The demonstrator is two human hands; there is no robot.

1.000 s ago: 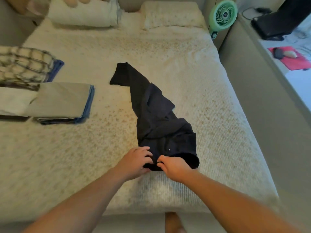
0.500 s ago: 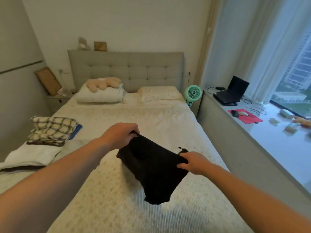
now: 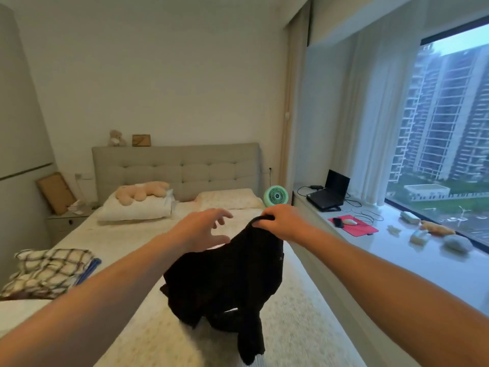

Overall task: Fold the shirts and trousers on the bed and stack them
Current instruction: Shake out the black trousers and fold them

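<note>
- So my right hand (image 3: 284, 223) has the black garment (image 3: 227, 282) pinched by one top edge, fingers curled tight round the cloth, holding it up over the bed (image 3: 148, 329).
- The rest of it just hangs down in a crumpled bunch, lowest bit dangling close to the near end of the mattress. Can't tell if it's a shirt or trousers from here, too dark and bunched.
- My left hand (image 3: 203, 230) is in the air right beside the garment's upper left, fingers spread and loosely bent, gripping nothing. Looks like it's just off the fabric, not on it.
- Over on the left edge of the bed there's a checked folded piece (image 3: 47, 271) sitting on top of something blue (image 3: 91, 267), with a pale folded item (image 3: 18, 311) in front of it.
- Further back: two pillows, a plush toy (image 3: 141, 192) lying on the left one, and a green fan (image 3: 276, 196) by the headboard.
- Laptop (image 3: 329, 193) on the window ledge to the right.
</note>
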